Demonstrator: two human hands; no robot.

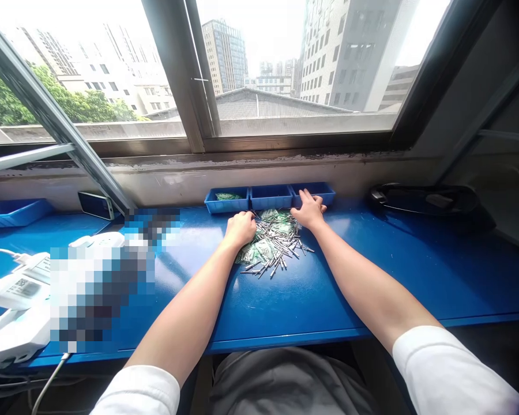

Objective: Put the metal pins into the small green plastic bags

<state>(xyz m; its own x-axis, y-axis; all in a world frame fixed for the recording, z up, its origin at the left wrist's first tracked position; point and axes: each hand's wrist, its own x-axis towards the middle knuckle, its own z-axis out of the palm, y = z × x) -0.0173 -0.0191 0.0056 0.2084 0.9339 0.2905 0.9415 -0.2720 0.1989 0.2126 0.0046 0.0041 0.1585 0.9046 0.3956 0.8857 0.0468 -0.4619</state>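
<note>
A heap of thin metal pins or rivets (281,245), mixed with small green-printed clear packets (262,252), lies on the blue table. My left hand (241,228) rests at the heap's left edge with its fingers curled in; what they hold, if anything, is hidden. At the front of the right blue bin (327,195) is my right hand (310,212), fingers spread over its near rim, with nothing seen in them. The middle blue bin (271,197) stands beside it. Green-printed packets (228,196) show inside the left blue bin (227,205).
A phone (96,206) leans near a metal post at the back left. White power strips and cables (21,294) lie at the left, beside a blurred patch. Another blue tray (17,212) sits far left. A black glossy object (432,202) is at the back right, below the window.
</note>
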